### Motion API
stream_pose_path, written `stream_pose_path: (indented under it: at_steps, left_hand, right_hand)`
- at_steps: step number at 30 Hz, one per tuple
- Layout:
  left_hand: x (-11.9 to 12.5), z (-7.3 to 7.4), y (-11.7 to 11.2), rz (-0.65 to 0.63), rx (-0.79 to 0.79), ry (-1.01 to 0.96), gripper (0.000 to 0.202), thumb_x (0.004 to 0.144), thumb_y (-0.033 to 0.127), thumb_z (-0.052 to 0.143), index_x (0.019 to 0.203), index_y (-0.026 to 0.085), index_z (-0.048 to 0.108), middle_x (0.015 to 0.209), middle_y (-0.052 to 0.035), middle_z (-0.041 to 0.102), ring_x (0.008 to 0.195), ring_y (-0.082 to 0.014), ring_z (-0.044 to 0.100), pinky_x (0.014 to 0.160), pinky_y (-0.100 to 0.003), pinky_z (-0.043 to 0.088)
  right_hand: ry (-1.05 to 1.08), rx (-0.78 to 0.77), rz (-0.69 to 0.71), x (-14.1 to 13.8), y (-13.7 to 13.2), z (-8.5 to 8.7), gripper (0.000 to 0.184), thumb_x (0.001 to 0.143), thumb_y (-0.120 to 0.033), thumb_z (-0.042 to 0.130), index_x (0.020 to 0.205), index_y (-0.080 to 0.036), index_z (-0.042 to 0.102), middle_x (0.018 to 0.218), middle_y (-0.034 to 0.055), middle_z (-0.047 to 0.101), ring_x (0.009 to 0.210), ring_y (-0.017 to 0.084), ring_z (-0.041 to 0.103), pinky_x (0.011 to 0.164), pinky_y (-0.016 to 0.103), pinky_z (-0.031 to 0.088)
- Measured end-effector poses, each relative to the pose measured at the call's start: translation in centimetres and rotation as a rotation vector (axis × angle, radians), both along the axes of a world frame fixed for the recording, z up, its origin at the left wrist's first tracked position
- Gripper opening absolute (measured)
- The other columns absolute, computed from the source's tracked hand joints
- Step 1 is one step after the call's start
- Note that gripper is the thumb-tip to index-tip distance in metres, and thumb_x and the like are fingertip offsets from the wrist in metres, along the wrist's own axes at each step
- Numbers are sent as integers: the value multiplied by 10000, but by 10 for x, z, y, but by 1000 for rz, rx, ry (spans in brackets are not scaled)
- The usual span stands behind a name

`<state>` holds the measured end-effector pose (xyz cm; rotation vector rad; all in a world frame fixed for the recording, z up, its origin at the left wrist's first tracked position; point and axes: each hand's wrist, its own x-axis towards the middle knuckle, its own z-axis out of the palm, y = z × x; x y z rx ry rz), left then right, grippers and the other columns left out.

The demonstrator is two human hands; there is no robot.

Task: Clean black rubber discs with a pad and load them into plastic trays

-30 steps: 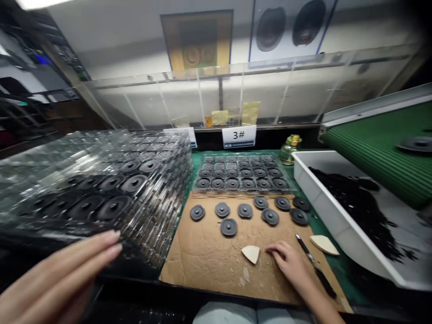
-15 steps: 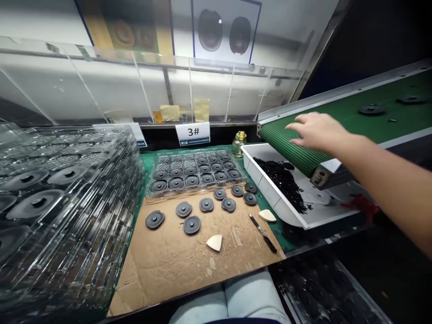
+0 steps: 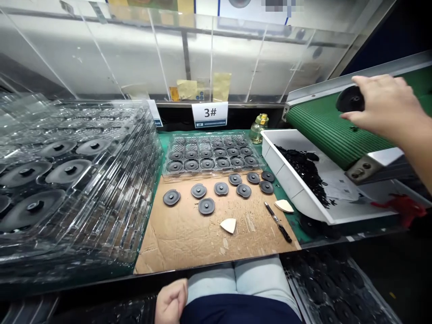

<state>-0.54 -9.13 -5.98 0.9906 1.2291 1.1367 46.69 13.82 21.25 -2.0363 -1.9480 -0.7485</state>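
Note:
My right hand (image 3: 388,105) is raised over the green conveyor belt (image 3: 324,130) at the right, fingers closed round a black rubber disc (image 3: 350,99). My left hand (image 3: 171,300) rests in a loose fist at the bench's front edge by my lap, with nothing visible in it. Several black discs (image 3: 205,206) lie loose on the brown cardboard mat (image 3: 202,238). Behind them a clear blister tray (image 3: 211,155) holds rows of more discs.
A tall stack of clear trays with large discs (image 3: 67,180) fills the left. A white bin (image 3: 297,189) with black scraps sits under the conveyor end. A black knife (image 3: 278,222), two cream wedges (image 3: 228,225) and a small glass bottle (image 3: 259,127) are on the bench.
My right hand went from the cardboard up to the conveyor and now grips a black disc. My left hand dropped from the tray stack to the bench edge and closed.

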Motion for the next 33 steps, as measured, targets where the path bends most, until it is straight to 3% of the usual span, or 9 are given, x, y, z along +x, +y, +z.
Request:
stream_pose_path:
  at_steps: [3,5,7,9,11,14,21,28,33]
  left_hand:
    - [25,11,23,-28,9,-147,356,606,181,543,341,181,305,397,15,271,457,-111,278,505,-291,212]
    - [45,19,34,-51,-15,-230,383,659,191,571,366,180,324,415,20,293,469,-106,305,506,-271,258]
    - [63,25,39,-95,-62,-285,259,724,233,630,496,186,519,526,4,470,536,-118,448,555,-260,363]
    - [77,28,38,-202,-129,-384,174,717,331,730,849,234,671,896,-54,651,777,-180,615,710,-310,475]
    - [83,29,33,-300,-206,-510,560,617,409,821,1126,302,613,1266,-98,572,1064,-263,608,897,-395,474]
    - [80,28,26,-294,-326,-583,789,463,441,882,1181,313,581,1331,-126,544,1204,-327,541,990,-443,430]
    - [58,19,24,-233,-418,-493,847,398,472,885,1176,299,597,1231,-136,619,1161,-356,575,959,-454,462]
    - [55,27,17,-87,-446,-487,722,520,485,847,1168,270,613,1267,-121,602,1131,-340,593,966,-431,468]
    - [47,36,26,14,-445,-545,646,592,479,815,1159,233,627,1264,-132,612,1131,-333,599,1002,-458,455]
  right_hand:
    - [85,-85,401,-59,-45,-24,1043,703,-860,224,1410,-115,406,1344,209,510,1282,449,404,998,580,310]
    - [169,-191,585,-102,-83,-59,725,854,-699,344,1330,-180,516,1214,145,615,1180,338,535,995,542,383]
    - [307,-336,703,-140,-121,-101,580,870,-583,490,1324,-224,521,1178,116,639,1117,293,580,949,501,468]
    - [540,-524,743,-170,-152,-142,590,807,-509,647,1323,-252,522,1205,114,631,1153,297,559,963,488,481]
    - [766,-671,760,-192,-175,-173,672,739,-497,727,1328,-248,519,1234,119,618,1185,297,539,996,475,468]
    - [1078,-763,682,-217,-195,-202,725,710,-462,763,1350,-243,502,1267,122,597,1211,288,519,1027,464,445]
    - [1396,-765,493,-250,-206,-230,848,632,-499,804,1373,-250,475,1273,142,569,1186,310,531,968,461,487]
    - [1156,-742,639,-251,-196,-225,702,789,-495,675,1403,-269,422,1312,117,559,1227,283,501,1018,451,442]
    - [984,-522,324,-238,-161,-249,410,926,-364,459,1298,-207,531,1194,149,554,988,257,625,864,434,525]
